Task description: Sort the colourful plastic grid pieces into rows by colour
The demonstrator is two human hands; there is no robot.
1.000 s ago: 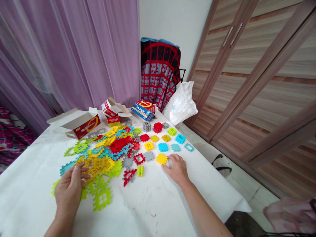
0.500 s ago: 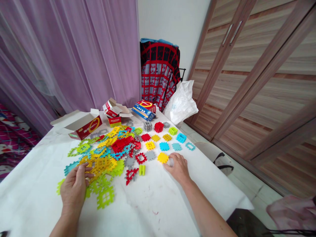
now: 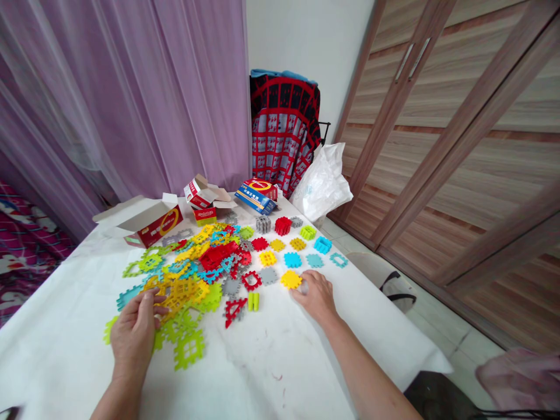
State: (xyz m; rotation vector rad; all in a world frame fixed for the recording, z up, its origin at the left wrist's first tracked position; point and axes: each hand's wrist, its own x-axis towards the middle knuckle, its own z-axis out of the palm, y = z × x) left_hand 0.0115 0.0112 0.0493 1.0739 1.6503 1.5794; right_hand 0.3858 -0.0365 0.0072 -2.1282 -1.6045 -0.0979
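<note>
Loosely bent, with its fingers apart, my left hand (image 3: 135, 329) rests at the near left of a pile of toothed plastic building tiles. Its fingertips reach over the amber window tiles (image 3: 180, 296), and no tile is clearly gripped. A green window tile (image 3: 189, 349) lies to its right. My right hand (image 3: 318, 293) is on the table with fingers curled at the right edge of a yellow tile (image 3: 291, 279); the fingertips are partly hidden. Around it are a grey tile (image 3: 268, 275), a blue tile (image 3: 293, 259) and a pale blue tile (image 3: 314, 261).
Behind the tiles stand an open red box (image 3: 155, 224), a smaller open carton (image 3: 203, 195) and a blue and red box (image 3: 256, 196). A white plastic bag (image 3: 321, 184) is at the table's far right corner. Stacked red tiles (image 3: 283, 226) sit near the back.
Both hands keep nearly the same place and pose. The whole view shifts slightly, and the tiles look unmoved on the table.
</note>
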